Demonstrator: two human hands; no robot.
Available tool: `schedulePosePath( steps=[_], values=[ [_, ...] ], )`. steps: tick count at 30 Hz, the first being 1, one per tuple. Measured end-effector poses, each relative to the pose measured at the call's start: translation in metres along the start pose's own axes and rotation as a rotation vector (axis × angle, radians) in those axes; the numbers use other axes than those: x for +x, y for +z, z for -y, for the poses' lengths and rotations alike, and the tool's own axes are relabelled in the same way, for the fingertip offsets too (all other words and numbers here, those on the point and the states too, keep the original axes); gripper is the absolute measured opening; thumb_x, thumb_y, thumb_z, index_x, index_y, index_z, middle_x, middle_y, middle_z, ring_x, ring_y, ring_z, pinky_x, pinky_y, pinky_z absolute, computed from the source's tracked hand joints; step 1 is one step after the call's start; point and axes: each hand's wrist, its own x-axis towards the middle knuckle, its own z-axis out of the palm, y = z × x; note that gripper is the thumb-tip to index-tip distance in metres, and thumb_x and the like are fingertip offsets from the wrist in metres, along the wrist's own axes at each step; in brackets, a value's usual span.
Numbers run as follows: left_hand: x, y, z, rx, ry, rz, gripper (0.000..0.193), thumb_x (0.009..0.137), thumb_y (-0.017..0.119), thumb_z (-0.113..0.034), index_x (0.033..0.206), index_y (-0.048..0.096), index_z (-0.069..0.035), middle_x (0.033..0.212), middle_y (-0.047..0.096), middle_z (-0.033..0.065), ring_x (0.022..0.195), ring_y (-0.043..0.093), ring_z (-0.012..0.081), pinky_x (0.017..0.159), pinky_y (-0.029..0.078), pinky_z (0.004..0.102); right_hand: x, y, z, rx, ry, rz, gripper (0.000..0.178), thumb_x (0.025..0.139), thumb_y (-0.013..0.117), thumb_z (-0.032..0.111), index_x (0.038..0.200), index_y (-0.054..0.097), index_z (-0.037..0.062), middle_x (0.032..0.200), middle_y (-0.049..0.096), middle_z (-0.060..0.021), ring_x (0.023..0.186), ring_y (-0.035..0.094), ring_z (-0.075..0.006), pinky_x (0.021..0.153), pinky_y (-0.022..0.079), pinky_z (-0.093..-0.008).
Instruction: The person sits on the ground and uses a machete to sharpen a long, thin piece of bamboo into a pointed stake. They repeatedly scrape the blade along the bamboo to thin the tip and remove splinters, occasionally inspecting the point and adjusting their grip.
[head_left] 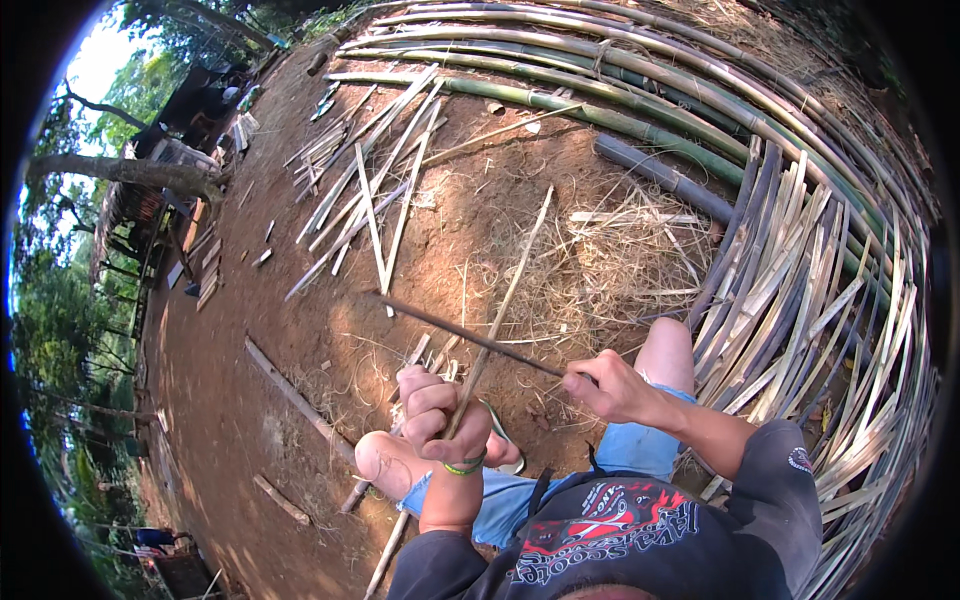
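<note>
We've got the left hand (432, 408) fisted round a long pale bamboo strip (497, 318) pointing to 1 o'clock, right hand (605, 385) clamped on a dark thin blade (470, 335) crossing it, so we'd reckon shallow, steady shaving strokes away from the knees work best.

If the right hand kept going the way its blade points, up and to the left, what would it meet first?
Probably the bamboo strip held by the left hand; the right hand has its blade crossing it already, though depth is unclear.
</note>
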Motion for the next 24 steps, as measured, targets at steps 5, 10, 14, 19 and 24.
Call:
schedulePosePath(
  steps=[5, 10, 14, 19, 24],
  values=[
    [0.017, -0.020, 0.005, 0.065, -0.073, -0.111, 0.047, 0.104, 0.026, -0.048, 0.069, 0.027, -0.015, 0.055, 0.028, -0.0003, 0.057, 0.025, 0.0152, 0.064, 0.030, 0.0348, 0.042, -0.005, -0.066, -0.067, 0.309, -0.165, 0.064, 0.099, 0.045, 0.049, 0.063, 0.048, -0.0043, 0.050, 0.039, -0.0118, 0.051, 0.038, -0.0177, 0.053, 0.037, -0.0416],
    [0.062, -0.061, -0.033, 0.021, 0.054, -0.220, 0.040, 0.102, 0.030, -0.040, 0.070, 0.029, -0.016, 0.054, 0.028, -0.0019, 0.056, 0.024, 0.0119, 0.063, 0.028, 0.0322, 0.014, 0.057, 0.000, 0.038, 0.009, 0.038, 0.056, 0.099, 0.047, 0.043, 0.073, 0.058, -0.0053, 0.054, 0.051, -0.0174, 0.049, 0.052, -0.0225, 0.051, 0.040, -0.0404],
    [0.059, -0.072, -0.029, 0.149, 0.000, -0.280, 0.032, 0.098, 0.034, -0.032, 0.071, 0.029, -0.015, 0.055, 0.029, -0.0018, 0.055, 0.026, 0.0120, 0.061, 0.028, 0.0324, 0.019, 0.075, -0.024, 0.143, 0.155, 0.055, 0.054, 0.101, 0.045, 0.040, 0.068, 0.055, -0.0020, 0.051, 0.050, -0.0113, 0.048, 0.051, -0.0194, 0.050, 0.039, -0.0374],
    [0.064, -0.062, -0.045, 0.058, -0.325, -0.431, 0.032, 0.097, 0.038, -0.030, 0.072, 0.026, -0.015, 0.060, 0.030, -0.0014, 0.054, 0.027, 0.0115, 0.055, 0.026, 0.0300, 0.012, 0.068, 0.005, 0.171, 0.174, 0.119, 0.054, 0.102, 0.044, 0.040, 0.065, 0.051, 0.0000, 0.049, 0.047, -0.0083, 0.048, 0.050, -0.0175, 0.048, 0.037, -0.0367],
    [0.057, -0.045, -0.041, -0.103, -0.209, -0.510, 0.032, 0.096, 0.039, -0.029, 0.071, 0.024, -0.016, 0.060, 0.025, -0.0023, 0.052, 0.022, 0.0095, 0.052, 0.023, 0.0282, 0.006, 0.074, 0.001, 0.163, -0.039, 0.166, 0.057, 0.101, 0.044, 0.043, 0.065, 0.050, -0.0017, 0.048, 0.042, -0.0112, 0.047, 0.049, -0.0190, 0.049, 0.036, -0.0383]
  ],
)
